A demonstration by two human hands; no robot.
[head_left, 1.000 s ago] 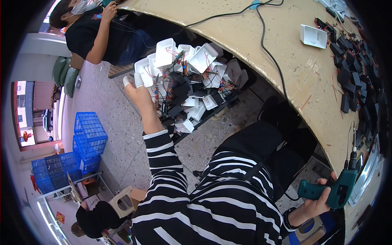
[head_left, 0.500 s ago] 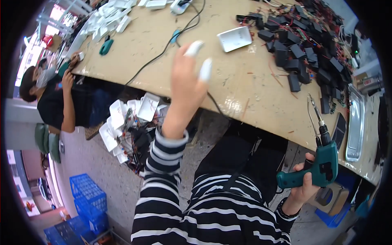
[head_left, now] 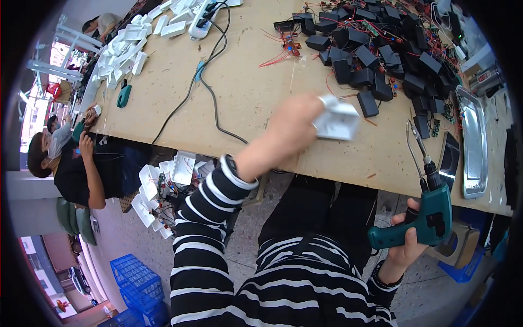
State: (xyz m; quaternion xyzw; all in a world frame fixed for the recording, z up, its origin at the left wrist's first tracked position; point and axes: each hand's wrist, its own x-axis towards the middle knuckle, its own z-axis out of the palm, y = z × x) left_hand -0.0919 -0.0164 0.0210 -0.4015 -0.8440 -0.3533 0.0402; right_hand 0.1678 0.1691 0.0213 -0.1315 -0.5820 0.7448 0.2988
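My left hand (head_left: 291, 121), blurred by motion, is closed on a white plastic box shell (head_left: 340, 121) over the table (head_left: 256, 87). In front of my body my right hand (head_left: 407, 248) is wrapped round the grip of a green soldering gun (head_left: 430, 215). Its metal tip and a thin bent tube point up beside the table's front edge. Beyond the shell lies a heap of black boxes (head_left: 366, 57) with red wires and small circuit boards.
A metal tray (head_left: 474, 147) and a phone (head_left: 449, 154) lie at the right. White shells (head_left: 122, 52), a power strip (head_left: 200, 24) and black cables (head_left: 218, 111) occupy the far left. A co-worker (head_left: 73, 166) sits at the left edge. Blue crates (head_left: 136, 280) stand on the floor.
My left hand has moved right and taken hold of the white shell, which has come nearer to me. The view has shifted; my right hand still grips the soldering gun.
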